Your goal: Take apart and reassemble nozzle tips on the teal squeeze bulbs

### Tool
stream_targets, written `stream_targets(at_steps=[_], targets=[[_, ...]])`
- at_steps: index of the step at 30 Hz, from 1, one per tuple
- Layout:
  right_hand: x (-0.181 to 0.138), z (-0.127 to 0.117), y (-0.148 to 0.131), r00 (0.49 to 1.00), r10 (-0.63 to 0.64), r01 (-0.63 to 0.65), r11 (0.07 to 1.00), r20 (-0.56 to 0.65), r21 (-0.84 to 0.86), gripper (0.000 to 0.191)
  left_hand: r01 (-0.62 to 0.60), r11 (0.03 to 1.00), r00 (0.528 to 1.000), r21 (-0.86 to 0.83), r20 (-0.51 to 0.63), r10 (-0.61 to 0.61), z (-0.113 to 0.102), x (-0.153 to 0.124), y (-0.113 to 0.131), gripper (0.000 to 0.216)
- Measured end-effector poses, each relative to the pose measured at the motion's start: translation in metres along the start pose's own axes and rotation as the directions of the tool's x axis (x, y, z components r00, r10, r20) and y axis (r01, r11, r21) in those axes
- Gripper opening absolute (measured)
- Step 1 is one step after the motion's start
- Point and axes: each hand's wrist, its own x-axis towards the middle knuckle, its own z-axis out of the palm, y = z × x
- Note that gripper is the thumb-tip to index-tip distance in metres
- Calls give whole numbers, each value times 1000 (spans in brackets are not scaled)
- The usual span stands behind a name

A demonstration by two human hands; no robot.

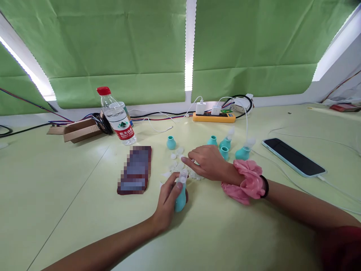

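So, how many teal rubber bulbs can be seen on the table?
6. One in the left hand, one alone near the bottle, four behind the right hand. The hand may hide more.

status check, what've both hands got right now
Left hand shut on teal bulb. Right hand open, fingertips on clear caps. Nothing blocking.

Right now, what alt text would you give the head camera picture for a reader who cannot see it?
A person's left hand holds a teal rubber bulb with a clear tip on a pale green table, while the right hand, a pink scrunchie on its wrist, rests on small clear caps. More teal bulbs, a water bottle and a phone lie behind.
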Motion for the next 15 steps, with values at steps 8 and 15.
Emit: stream_targets(at_steps=[8,15], targets=[[1,-6,1,978,-198,201,979,-69,43,23,100,987,992,-126,-60,-108,2,3,0,24],[-6,-24,-6,936,-342,344,836,-83,429,11,63,975,993,-213,-81,-82,5,4,4,28]])
